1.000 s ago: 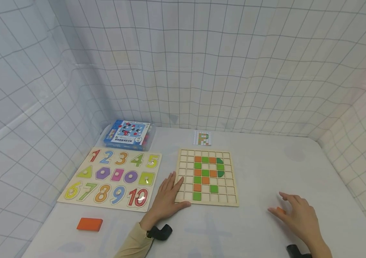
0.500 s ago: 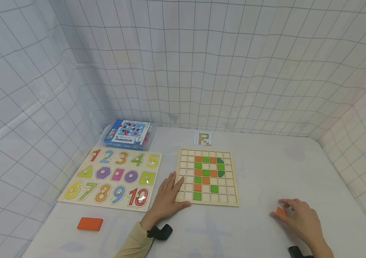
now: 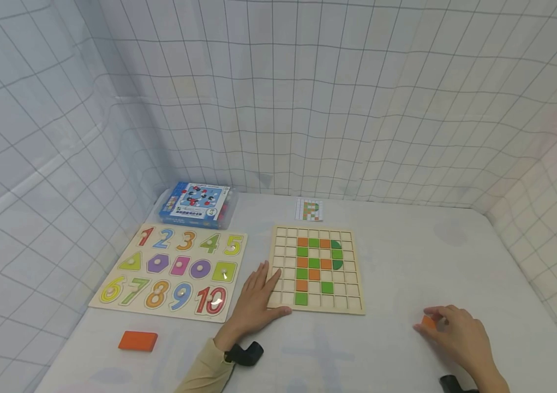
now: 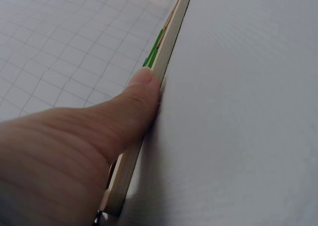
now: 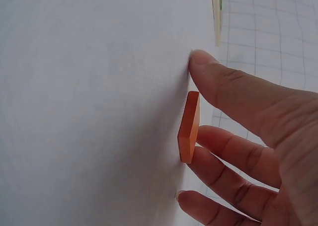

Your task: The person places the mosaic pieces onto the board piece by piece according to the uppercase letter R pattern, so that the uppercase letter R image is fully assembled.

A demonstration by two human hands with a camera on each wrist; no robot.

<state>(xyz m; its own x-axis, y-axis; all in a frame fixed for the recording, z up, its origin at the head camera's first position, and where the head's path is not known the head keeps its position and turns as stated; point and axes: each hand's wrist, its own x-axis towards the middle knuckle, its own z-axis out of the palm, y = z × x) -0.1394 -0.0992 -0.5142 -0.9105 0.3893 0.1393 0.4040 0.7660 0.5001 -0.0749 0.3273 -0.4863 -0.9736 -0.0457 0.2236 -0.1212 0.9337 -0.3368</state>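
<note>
My left hand point(image 3: 252, 305) rests on the near left corner of a wooden grid board point(image 3: 353, 303), its fingers extended and the thumb point(image 4: 141, 89) along the near edge. Orange and green square tiles point(image 3: 314, 263) fill some of the cells. Dark green rounded tiles point(image 3: 337, 265) lie at the right of the pattern. To the right of the board, my right hand point(image 3: 460, 334) is low over the table around an orange tile point(image 5: 189, 126). In the right wrist view, its fingers are beside the tile, while the thumb tip stands apart from it.
A number and shape puzzle board point(image 3: 170, 275) lies left of the left hand. An orange block point(image 3: 138, 341) is near the front left. A blue boxed set point(image 3: 195, 204) and a small pattern card point(image 3: 310, 209) are at the back. Gridded cloth walls surround the table.
My right thumb and index finger have drawn closer around the orange tile, and the hand has shifted slightly nearer me. The left hand stays on the board.
</note>
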